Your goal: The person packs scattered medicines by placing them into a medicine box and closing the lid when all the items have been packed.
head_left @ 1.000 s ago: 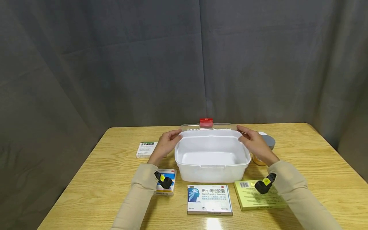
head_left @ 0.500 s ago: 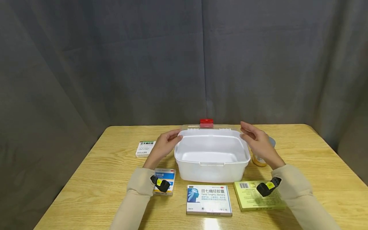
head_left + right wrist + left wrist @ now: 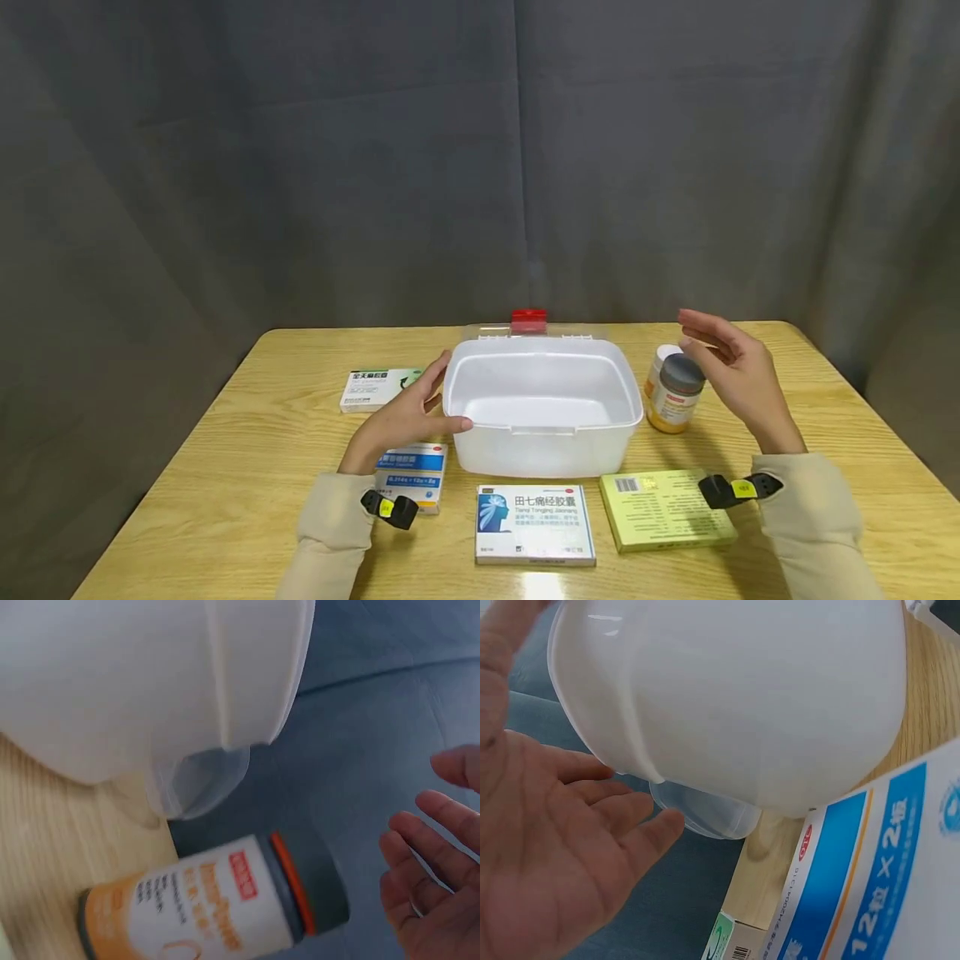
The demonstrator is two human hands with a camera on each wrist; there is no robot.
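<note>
My left hand (image 3: 408, 412): left of frame centre, spread wide, thumb at the near left corner of the white tub's rim, fingers along its left side; firm contact, can't tell.
My right hand (image 3: 738, 371): right of frame, fingers loosely bent, thumb apart, holding nothing; near the grey-lidded bottle, not touching.
White tub (image 3: 547, 452): middle of frame, upright on the bench (image 3: 240, 483), inside bare.
Clear lid (image 3: 491, 332): behind tub's far rim, red latch (image 3: 529, 321) on it.
Bottles: grey-lidded bottle (image 3: 675, 398) upright, right of tub; white-capped bottle (image 3: 663, 360) just behind it, partly hidden.
Cartons, lower frame: blue-and-white carton (image 3: 420, 478) left, partly behind my left wrist; head-print carton (image 3: 536, 525) centre; yellow-green carton (image 3: 667, 510) right.
Carton, left: green-edged white carton (image 3: 375, 390), beyond my left wrist.
Backdrop: dark grey curtain (image 3: 375, 167), upper frame.
</note>
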